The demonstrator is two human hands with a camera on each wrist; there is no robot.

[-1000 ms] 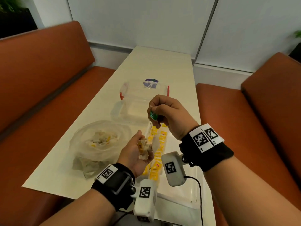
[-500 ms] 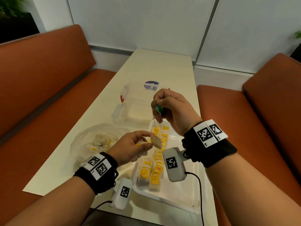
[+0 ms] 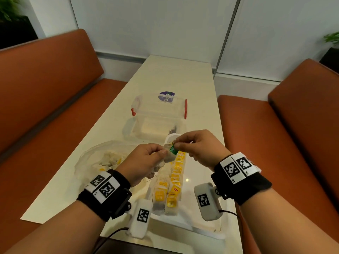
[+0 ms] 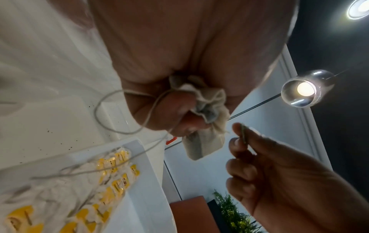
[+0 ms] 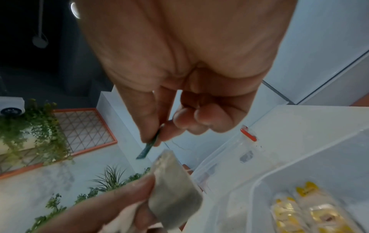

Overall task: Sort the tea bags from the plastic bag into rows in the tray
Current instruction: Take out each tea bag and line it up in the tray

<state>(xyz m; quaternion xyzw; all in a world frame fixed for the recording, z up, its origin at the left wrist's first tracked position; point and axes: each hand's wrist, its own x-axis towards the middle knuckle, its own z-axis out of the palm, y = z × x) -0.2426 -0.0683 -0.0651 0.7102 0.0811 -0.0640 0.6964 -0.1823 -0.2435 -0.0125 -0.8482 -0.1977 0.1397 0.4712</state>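
While you are holding both hands up over the tray, the scene is reading left to right like this:
Plastic bag [image 3: 102, 162]: lying crumpled on the table [image 3: 165, 74], left of the tray, loose tea bags inside.
Left hand [image 3: 145, 162]: you are pinching a beige tea bag [image 4: 203, 141] and bunching others in your curled fingers.
Tray [image 3: 205, 184]: white, holding yellow-tagged tea bags [image 3: 172, 184] in two rows.
Right hand [image 3: 200, 145]: you are pinching the green tag [image 3: 173, 149] between thumb and forefinger, just beside the beige tea bag.
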